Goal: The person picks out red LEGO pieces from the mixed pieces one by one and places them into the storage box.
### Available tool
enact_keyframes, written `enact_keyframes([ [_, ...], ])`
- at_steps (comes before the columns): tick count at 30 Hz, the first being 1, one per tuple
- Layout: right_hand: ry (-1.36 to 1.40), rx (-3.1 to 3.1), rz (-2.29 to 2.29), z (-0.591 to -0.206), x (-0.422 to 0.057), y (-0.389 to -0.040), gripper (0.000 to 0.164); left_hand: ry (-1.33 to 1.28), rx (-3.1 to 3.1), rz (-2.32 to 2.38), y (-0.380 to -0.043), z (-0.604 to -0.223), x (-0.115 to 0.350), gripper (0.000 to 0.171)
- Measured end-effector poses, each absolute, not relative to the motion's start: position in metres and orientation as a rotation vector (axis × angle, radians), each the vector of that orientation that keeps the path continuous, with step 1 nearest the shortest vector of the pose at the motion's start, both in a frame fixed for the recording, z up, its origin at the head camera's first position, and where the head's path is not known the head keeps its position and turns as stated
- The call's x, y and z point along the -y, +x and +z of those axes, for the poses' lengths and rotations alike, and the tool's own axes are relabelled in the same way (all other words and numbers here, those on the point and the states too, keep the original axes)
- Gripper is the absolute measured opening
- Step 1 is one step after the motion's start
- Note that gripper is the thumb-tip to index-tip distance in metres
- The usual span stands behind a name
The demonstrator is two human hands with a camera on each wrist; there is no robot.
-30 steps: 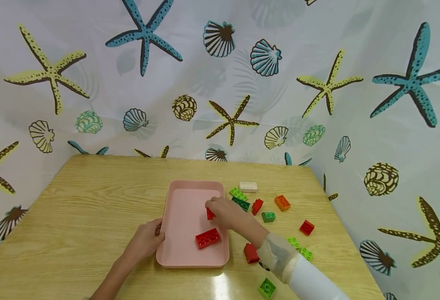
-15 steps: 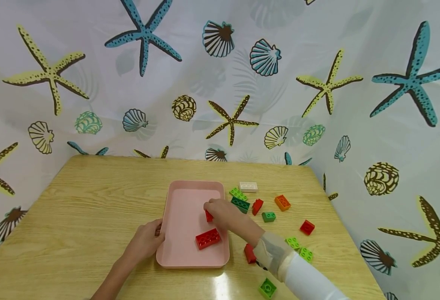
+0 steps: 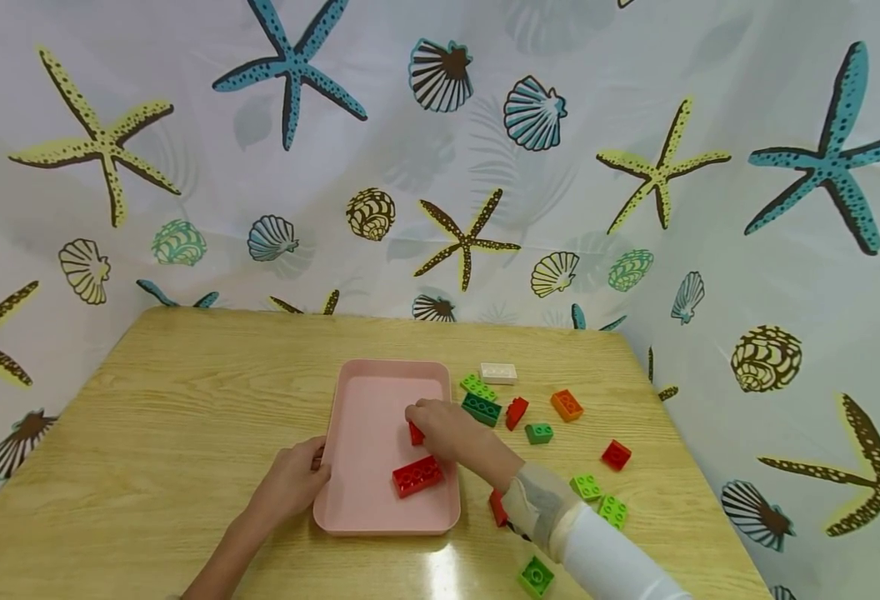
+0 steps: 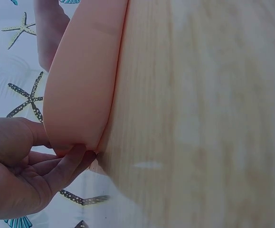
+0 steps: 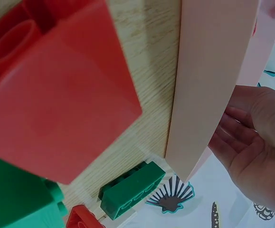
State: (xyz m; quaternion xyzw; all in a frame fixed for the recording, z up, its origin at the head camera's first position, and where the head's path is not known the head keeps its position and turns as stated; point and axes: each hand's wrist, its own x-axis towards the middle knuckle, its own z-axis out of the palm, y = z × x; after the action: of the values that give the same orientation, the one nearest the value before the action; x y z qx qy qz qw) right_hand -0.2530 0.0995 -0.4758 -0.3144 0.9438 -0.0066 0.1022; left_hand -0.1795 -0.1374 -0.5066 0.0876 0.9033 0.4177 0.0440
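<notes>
A pink tray [image 3: 368,512] lies on the wooden table. My left hand [image 3: 293,477] grips its left side, and the left wrist view shows thumb and fingers [image 4: 63,173] pinching the tray wall [image 4: 82,80]. Over the tray's right half, my right hand [image 3: 446,427] holds a small red brick [image 3: 416,433] by its upper part, most of it hidden by the fingers. A longer red brick [image 3: 417,477] with studs up sits in the tray just nearer to me. In the right wrist view the right hand [image 5: 258,147] reaches over the tray's wall [image 5: 208,80].
Right of the tray are scattered a dark green brick [image 3: 481,409], a white brick [image 3: 498,373], an orange brick [image 3: 567,405], a small green brick [image 3: 539,432], a red brick [image 3: 616,455] and several light green ones. A patterned curtain [image 3: 380,167] stands behind the table.
My right hand has shifted slightly left and nearer to me, carrying the small red brick. The left hand keeps its grip on the tray, which stays in place.
</notes>
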Motion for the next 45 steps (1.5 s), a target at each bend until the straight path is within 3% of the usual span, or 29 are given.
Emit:
enact_keyframes([
  [12,-0.897,-2.779,-0.074,-0.48,-0.099,-0.254,0.028,0.282,-2.765,1.28,-0.179,-0.506,0.137,0.039],
  [24,-0.814,-2.813,-0.14,-0.463,-0.116,-0.245,0.055,0.277,-2.764,1.268,-0.179,-0.507,0.135,0.039],
  [38,-0.865,-2.897,-0.227,-0.429,-0.166,-0.226,0.031,0.273,-2.772,1.263,-0.177,-0.508,0.137,0.04],
  [45,-0.72,-2.771,-0.128,-0.42,-0.174,-0.216,0.031,0.275,-2.76,1.264,-0.179,-0.507,0.137,0.04],
])
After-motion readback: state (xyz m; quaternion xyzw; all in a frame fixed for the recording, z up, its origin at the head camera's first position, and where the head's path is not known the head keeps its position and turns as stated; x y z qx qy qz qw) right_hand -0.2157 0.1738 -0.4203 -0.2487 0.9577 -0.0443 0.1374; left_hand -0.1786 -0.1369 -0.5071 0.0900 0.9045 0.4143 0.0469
